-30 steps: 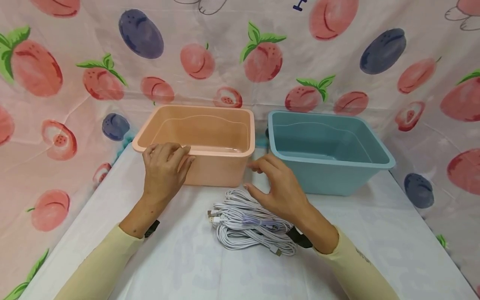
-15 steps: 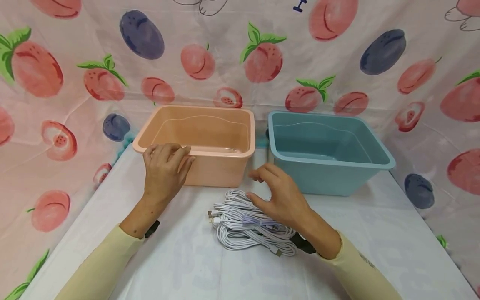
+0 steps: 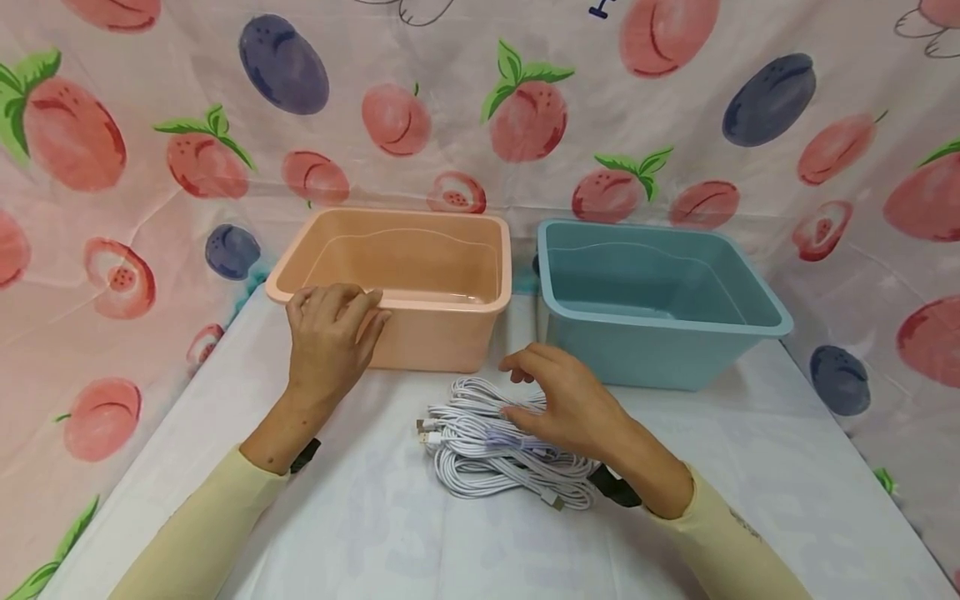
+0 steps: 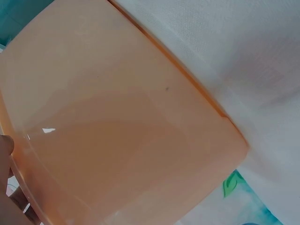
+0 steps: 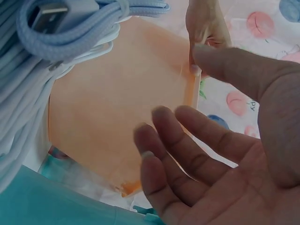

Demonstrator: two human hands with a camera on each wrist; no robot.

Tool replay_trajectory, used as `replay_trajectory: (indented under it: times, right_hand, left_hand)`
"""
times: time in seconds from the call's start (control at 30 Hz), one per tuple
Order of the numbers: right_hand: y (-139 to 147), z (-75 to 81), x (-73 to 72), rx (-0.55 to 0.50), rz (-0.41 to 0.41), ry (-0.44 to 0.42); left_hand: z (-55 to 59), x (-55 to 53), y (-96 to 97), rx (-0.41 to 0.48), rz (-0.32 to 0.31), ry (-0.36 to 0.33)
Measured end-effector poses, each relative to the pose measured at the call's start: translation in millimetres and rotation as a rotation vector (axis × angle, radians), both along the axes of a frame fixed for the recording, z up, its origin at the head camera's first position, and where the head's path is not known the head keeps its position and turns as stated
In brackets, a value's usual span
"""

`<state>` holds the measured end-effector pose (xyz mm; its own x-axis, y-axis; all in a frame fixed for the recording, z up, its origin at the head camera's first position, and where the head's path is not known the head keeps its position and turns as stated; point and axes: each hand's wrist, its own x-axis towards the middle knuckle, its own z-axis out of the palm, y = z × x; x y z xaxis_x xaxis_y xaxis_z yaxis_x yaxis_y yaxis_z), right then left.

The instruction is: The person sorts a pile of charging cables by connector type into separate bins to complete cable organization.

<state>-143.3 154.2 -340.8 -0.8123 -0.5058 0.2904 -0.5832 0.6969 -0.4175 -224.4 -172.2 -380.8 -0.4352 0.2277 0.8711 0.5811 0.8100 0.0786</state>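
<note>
In the head view, your left hand (image 3: 326, 350) has its fingers bent over the near rim of the peach bin (image 3: 435, 342), thumb against the outer wall, so the lip is pinched between them. That bin is smooth, glossy plastic, box-shaped with rounded corners and tapering to its base. Your right hand (image 3: 573, 404) angles in from the right, wrist low, fingers loosely curved with the thumb well apart, holding nothing. Just below those fingers lies the bundle of white cables (image 3: 487, 479), thin cords in flattened loops, with a plug (image 3: 429, 437) sticking out on the left. Beyond your right fingertips and to their right stands the blue bin (image 3: 637, 358), of the same tapered shape. Everything sits on a table (image 3: 375, 533) spread with white cloth, before a fruit-printed curtain (image 3: 450, 50).

In the left wrist view, the peach wall sweeps away from your fingers at the left edge, satiny and faintly curved, with a small bright glint near them.

In the right wrist view, your palm faces the camera, four fingers half curled and the thumb stretched above them. The cables hang to their upper left, apart from them, the nearest cord showing a braided weave and a metal-tipped connector (image 5: 49, 18).
</note>
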Motion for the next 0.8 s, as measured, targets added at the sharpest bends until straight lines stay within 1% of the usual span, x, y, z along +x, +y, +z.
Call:
replay_trajectory:
  times: [0.2, 0.43, 0.57, 0.8]
  right_hand:
    - [2.8, -1.8, -1.1, 0.086, 0.053, -0.039]
    - [5.7, -3.8, -2.0, 0.231, 0.11, -0.157]
    - [7.0, -6.1, -1.7, 0.251, 0.133, -0.199]
    - [5.7, -6.3, -2.1, 0.276, 0.145, -0.212]
  left_hand:
    - [-1.0, -0.5, 0.1, 0.004, 0.001, 0.0]
    - [0.2, -0.4, 0.7, 0.001, 0.002, -0.009]
    - [0.9, 0.6, 0.7, -0.002, 0.001, -0.016]
    - [0.3, 0.6, 0.2, 0.002, 0.007, -0.006]
